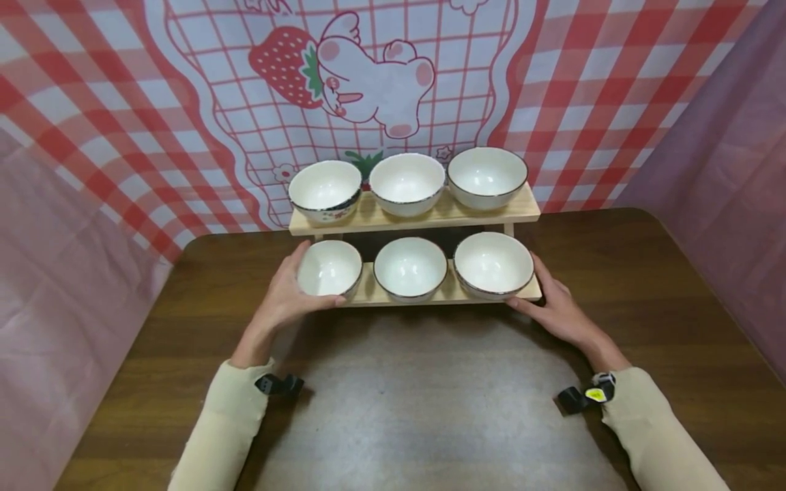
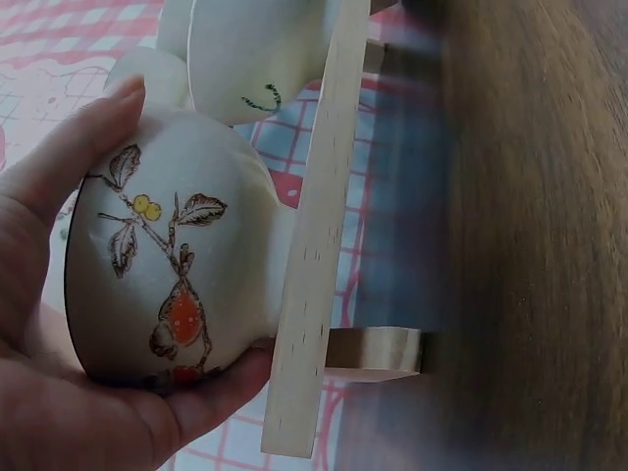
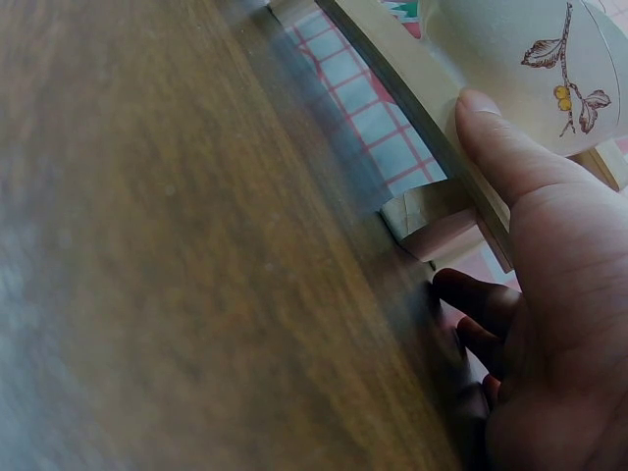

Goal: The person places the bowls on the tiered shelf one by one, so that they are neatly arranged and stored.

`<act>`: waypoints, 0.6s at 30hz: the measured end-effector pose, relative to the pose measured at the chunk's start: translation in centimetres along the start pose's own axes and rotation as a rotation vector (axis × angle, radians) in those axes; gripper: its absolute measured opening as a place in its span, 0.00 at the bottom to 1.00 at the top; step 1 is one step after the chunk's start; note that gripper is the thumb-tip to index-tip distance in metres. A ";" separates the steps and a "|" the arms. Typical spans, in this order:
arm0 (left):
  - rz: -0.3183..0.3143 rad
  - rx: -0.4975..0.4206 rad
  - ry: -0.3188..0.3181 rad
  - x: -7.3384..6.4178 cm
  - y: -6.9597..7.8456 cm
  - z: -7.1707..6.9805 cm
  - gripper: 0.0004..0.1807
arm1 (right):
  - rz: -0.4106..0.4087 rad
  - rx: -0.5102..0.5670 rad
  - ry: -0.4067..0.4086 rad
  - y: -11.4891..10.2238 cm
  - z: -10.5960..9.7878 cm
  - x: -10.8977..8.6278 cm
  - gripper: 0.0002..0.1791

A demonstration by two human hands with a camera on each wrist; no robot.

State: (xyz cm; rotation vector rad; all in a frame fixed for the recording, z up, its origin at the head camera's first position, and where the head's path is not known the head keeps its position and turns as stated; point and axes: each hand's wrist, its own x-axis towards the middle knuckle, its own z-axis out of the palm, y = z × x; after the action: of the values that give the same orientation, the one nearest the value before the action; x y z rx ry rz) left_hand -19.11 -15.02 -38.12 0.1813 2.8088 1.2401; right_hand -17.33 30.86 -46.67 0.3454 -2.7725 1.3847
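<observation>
My left hand (image 1: 284, 293) grips the front-left white bowl (image 1: 329, 267), thumb on its near side and fingers round its outer left side. The left wrist view shows brown leaves and an orange fruit painted on this bowl (image 2: 216, 255), upright on the wooden shelf. My right hand (image 1: 557, 308) holds the front-right white bowl (image 1: 494, 262), which sits on the lower step. Its thumb (image 3: 515, 162) lies low against the bowl beside the board's edge, while other fingers curl past the board's end. Between them stands the middle bowl (image 1: 410, 267), untouched.
The two-step wooden rack (image 1: 430, 221) stands on a brown table (image 1: 393, 395). Its upper step carries a stacked pair of bowls (image 1: 325, 187) at left, a middle bowl (image 1: 407, 181) and a right bowl (image 1: 488, 176). A red-checked cloth (image 1: 583, 102) hangs close behind.
</observation>
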 end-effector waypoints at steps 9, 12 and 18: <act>0.052 0.006 -0.075 -0.4 0.1 -0.7 0.68 | -0.001 0.004 -0.001 -0.1 -0.2 -0.2 0.55; 0.075 -0.004 -0.113 -0.8 0.0 -1.7 0.68 | -0.002 0.009 0.000 -0.2 -0.1 -0.2 0.55; 0.106 -0.094 -0.009 -1.6 -0.7 -3.7 0.56 | -0.014 0.013 -0.003 -0.2 0.1 -0.1 0.54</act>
State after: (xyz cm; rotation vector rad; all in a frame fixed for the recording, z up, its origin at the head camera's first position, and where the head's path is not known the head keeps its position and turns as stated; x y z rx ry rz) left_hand -17.93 -18.40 -36.11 0.3329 2.7582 1.3866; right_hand -17.19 30.72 -46.58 0.3666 -2.7588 1.4013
